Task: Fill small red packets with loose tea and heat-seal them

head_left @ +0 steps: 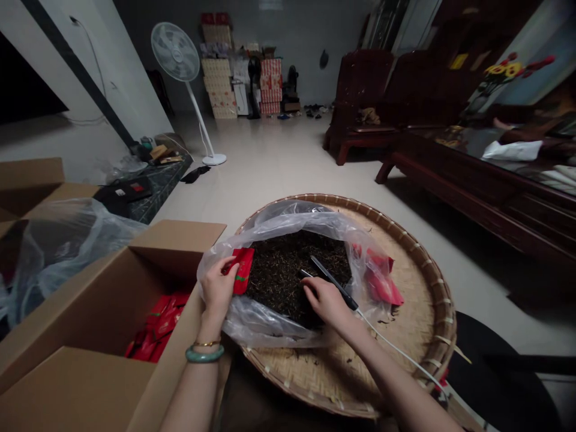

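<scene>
My left hand (219,283) pinches a small red packet (243,271) with a green stripe, at the left rim of a clear plastic bag (270,327). Dark, thin dried leaves, which look like tea (283,264), fill the bag. My right hand (328,300) is closed around one arm of what looks like a hair straightener (333,281), its two black arms apart above the leaves. A white cord (396,348) runs from its end. The bag rests on a round woven bamboo tray (418,288). More red packets (382,279) lie right of the leaves, partly behind the plastic.
An open cardboard box (85,300) with several red packets (162,321) inside stands at left. A white standing fan (175,54), a dark wooden table (477,174) and a wooden bench (360,90) are farther off. A round black seat (495,372) is at lower right.
</scene>
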Available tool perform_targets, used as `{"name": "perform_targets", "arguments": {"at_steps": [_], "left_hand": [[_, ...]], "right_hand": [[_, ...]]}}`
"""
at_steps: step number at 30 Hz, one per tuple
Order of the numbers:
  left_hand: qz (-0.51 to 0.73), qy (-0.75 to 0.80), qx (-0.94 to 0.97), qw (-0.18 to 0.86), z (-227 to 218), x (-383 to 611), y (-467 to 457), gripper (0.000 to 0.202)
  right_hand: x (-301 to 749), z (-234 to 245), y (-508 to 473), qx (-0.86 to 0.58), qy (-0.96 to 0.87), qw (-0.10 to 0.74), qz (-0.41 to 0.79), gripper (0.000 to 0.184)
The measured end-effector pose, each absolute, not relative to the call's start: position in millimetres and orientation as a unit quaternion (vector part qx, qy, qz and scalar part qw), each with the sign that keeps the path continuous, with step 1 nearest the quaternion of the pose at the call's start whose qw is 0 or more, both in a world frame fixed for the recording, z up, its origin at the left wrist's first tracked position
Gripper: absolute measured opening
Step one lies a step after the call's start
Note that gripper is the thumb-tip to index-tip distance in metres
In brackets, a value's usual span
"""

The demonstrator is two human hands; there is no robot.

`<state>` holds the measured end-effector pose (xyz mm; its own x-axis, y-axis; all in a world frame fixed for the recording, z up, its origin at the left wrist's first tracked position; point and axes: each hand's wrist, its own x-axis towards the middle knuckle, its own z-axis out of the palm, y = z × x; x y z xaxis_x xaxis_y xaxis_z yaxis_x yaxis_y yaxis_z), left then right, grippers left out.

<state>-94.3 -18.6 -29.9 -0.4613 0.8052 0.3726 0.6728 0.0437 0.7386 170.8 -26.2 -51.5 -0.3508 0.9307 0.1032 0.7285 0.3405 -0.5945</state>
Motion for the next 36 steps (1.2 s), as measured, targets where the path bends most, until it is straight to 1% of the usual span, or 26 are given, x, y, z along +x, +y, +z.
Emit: {"name": "perform_targets", "arguments": {"at_steps": [2, 4, 6, 8, 10, 12, 17, 20, 24, 26, 28, 32, 34, 36], "left_hand": [[0.519, 0.699, 0.475, 0.125, -24, -89, -23, 0.019], [0.551, 0.672, 0.456, 0.192, -19, -79, -28, 0.021], [0.555, 0.647, 0.451, 0.262, -15, -67, -33, 0.023], [0.543, 0.629, 0.455, 0.319, -14, -52, -38, 0.024], [0.540, 0.611, 0.456, 0.356, -14, -38, -42, 0.023], [0.547, 0.591, 0.448, 0.388, -17, -27, -45, 0.022], [0.574, 0.548, 0.393, 0.464, -23, -13, -48, 0.026], [0.573, 0.541, 0.379, 0.485, -23, -11, -49, 0.025], [0.552, 0.555, 0.409, 0.469, -18, -11, -49, 0.019], [0.542, 0.564, 0.434, 0.447, -17, -12, -49, 0.016], [0.542, 0.561, 0.438, 0.448, -18, -16, -48, 0.019], [0.569, 0.509, 0.351, 0.542, -26, -23, -41, 0.035], [0.581, 0.476, 0.309, 0.584, -28, -24, -39, 0.039], [0.579, 0.458, 0.298, 0.605, -27, -22, -37, 0.041]], "right_hand": [[170, -49, -26, -0.522, -0.786, 0.240, 0.227, 0.024], [165, -42, -28, -0.505, -0.778, 0.302, 0.221, 0.025], [158, -30, -29, -0.469, -0.768, 0.389, 0.195, 0.032], [149, -16, -29, -0.427, -0.774, 0.445, 0.143, 0.042], [142, -7, -28, -0.394, -0.796, 0.448, 0.099, 0.045], [139, -5, -27, -0.376, -0.813, 0.440, 0.067, 0.041], [144, -17, -29, -0.370, -0.818, 0.438, 0.045, 0.036], [148, -22, -32, -0.372, -0.814, 0.445, 0.036, 0.030], [151, -20, -34, -0.386, -0.799, 0.462, 0.000, 0.015], [153, -16, -34, -0.387, -0.800, 0.457, 0.026, 0.016], [156, -12, -32, -0.393, -0.791, 0.462, 0.086, 0.017], [161, -3, -29, -0.431, -0.725, 0.476, 0.247, 0.015], [160, -1, -28, -0.432, -0.693, 0.454, 0.357, 0.016], [158, 0, -26, -0.411, -0.659, 0.423, 0.466, 0.023]]}}
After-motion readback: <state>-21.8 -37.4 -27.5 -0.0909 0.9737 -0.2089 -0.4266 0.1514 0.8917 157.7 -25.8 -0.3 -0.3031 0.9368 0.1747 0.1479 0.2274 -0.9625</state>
